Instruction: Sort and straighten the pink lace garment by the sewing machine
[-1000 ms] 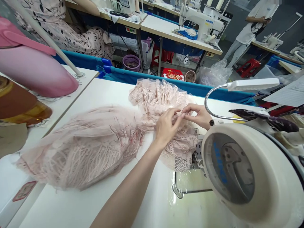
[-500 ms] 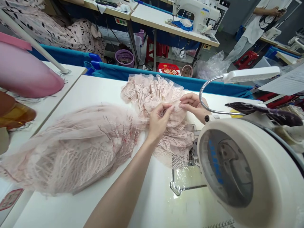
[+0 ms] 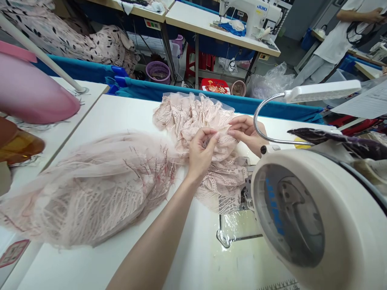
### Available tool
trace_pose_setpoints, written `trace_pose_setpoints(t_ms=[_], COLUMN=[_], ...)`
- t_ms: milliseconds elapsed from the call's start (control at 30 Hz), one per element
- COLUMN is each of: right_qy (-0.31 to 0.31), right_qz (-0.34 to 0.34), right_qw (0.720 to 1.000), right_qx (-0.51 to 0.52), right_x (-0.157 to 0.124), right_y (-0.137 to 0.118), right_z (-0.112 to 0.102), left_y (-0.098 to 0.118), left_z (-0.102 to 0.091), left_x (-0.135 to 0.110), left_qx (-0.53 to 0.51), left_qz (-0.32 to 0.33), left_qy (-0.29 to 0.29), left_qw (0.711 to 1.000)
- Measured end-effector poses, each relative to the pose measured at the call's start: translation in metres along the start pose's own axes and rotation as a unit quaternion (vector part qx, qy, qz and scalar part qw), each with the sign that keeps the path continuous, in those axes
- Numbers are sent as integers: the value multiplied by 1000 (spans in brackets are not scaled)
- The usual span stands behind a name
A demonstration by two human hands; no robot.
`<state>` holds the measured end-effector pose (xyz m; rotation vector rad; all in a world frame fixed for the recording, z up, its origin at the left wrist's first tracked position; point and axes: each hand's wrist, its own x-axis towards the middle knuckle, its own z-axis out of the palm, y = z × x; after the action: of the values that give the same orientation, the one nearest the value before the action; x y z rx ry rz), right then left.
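Observation:
A pale pink lace garment (image 3: 193,117) lies bunched on the white sewing table (image 3: 121,112), joined to a wide spread of pink tulle with feathery trim (image 3: 90,189) on the left. My left hand (image 3: 201,153) pinches a fold of the lace between thumb and fingers. My right hand (image 3: 246,131) pinches the same edge a little to the right, partly behind the lamp's neck. Both hands are closed on the cloth, just left of the sewing machine head (image 3: 317,217).
A gooseneck lamp (image 3: 320,90) arches over the machine. A pink padded form (image 3: 33,96) and a white pole (image 3: 39,52) stand at the left. Beyond a blue divider (image 3: 145,90) are other sewing tables, a second machine (image 3: 250,12), baskets and a person in white (image 3: 332,40).
My hands have drawn slightly nearer and to the left on the lace, gathering its edge. The view has tilted down a little; the cloth otherwise lies as before.

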<state>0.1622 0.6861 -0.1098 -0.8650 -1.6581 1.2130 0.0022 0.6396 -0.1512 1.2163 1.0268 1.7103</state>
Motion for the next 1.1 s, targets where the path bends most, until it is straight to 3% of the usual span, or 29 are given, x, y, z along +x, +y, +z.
trace_pose_setpoints(t_ms=[200,1100], right_qy=[18,30], right_qz=[-7,14], right_qw=[999,999], right_qx=[-46,-26], right_x=[-1,1], right_y=[-1,7], right_z=[0,3], left_y=[2,1], left_z=[0,0], left_x=[-1,-3], left_qx=[13,17], left_qz=[9,-4], left_qy=[-9,-2], left_qw=[1000,1000])
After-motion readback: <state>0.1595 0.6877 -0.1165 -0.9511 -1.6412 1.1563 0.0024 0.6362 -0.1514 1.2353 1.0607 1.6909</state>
